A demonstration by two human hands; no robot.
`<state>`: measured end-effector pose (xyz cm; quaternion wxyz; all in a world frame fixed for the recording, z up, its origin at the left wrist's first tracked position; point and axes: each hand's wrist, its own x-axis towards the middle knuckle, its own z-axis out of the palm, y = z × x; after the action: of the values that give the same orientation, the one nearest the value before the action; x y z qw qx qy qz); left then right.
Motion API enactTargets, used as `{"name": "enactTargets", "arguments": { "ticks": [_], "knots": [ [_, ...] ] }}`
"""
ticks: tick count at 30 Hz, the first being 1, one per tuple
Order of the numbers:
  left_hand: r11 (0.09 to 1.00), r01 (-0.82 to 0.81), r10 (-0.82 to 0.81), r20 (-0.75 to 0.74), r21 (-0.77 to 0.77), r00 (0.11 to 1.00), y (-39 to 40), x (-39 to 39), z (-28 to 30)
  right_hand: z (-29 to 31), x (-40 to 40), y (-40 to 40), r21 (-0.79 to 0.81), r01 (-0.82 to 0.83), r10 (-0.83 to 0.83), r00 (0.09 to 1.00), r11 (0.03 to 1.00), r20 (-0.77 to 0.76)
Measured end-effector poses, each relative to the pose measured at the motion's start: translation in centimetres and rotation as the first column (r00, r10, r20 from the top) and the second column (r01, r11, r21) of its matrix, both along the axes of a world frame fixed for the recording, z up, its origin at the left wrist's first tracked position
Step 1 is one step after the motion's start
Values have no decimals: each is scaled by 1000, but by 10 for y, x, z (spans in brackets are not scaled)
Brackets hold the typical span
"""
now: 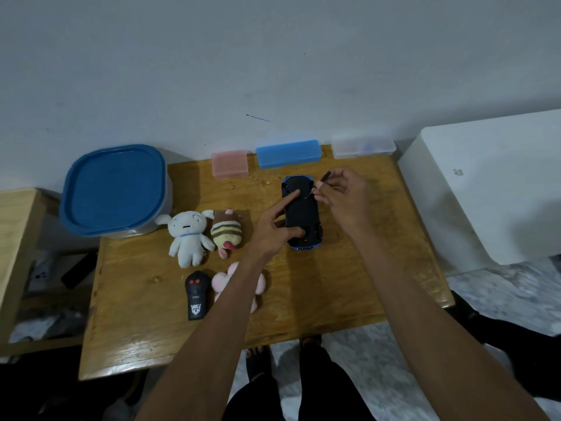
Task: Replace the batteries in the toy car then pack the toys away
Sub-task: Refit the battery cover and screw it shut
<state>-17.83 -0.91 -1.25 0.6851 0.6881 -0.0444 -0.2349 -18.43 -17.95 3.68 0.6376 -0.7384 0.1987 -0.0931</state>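
Blue plastic toy car (302,215) lay upside down on wooden worktop (349,284); left hand (274,227) pinned its black underside, forefinger extended; right hand (343,196) fingers clamped on thin dark screwdriver (321,181) at battery cover; likely risk: tip slipping off, screw lost.

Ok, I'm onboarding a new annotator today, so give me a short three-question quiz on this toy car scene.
1. True or false: the toy car lies upside down on the table.
2. What does the right hand hold? A) a small screwdriver B) a battery C) the remote control
3. How many soft toys lie on the table?

Key: 1 true. 2 A; the left hand steadies the car. 3 three: the white plush, the striped plush and the pink plush.
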Motion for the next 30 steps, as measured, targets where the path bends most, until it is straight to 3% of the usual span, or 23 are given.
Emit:
{"name": "enactTargets", "arguments": {
  "ticks": [13,21,26,30],
  "knots": [
    [1000,-9,8,-43,-27,999,0,1,-3,-2,1,2,-103,-36,39,999,994,34],
    [999,-25,24,-35,-21,999,-1,0,-5,-7,2,5,-397,-96,141,986,913,86],
    [999,-35,34,-34,-13,999,-3,-2,-5,-7,2,7,-439,-61,115,989,896,97],
    [1000,-27,27,-41,-10,999,-1,-2,-2,-5,-1,6,-559,-37,162,971,828,175]
  ]
}}
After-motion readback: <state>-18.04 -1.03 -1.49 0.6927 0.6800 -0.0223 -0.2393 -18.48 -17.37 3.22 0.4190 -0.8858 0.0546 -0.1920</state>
